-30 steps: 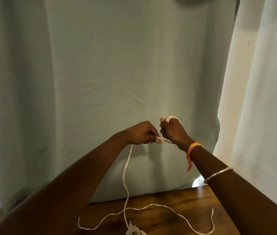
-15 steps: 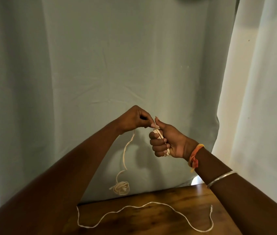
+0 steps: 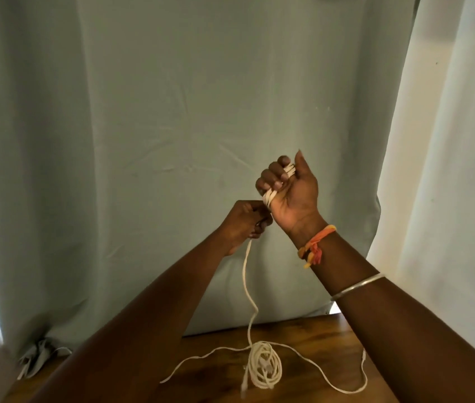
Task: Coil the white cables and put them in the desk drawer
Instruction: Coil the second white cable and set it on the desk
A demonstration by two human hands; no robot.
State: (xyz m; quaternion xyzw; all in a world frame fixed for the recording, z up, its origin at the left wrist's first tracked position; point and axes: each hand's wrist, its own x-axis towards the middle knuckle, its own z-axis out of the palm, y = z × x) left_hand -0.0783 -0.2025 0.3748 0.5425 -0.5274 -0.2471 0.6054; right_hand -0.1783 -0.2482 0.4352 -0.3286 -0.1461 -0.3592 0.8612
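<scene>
raised since the earlier frame, right hand (image 3: 291,196) held turns of thin white cable (image 3: 245,274) round curled fingers; just below it, left hand (image 3: 245,225) pinched the strand, hanging vertically beneath.

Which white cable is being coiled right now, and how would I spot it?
Start at the pale green curtain and find the two raised hands before it. The cable loops round the fingers of the right hand, passes through the left hand and hangs to a bundle on the wooden desk. Unlike the loose strand lying flat there, it rises off the desk.
</scene>
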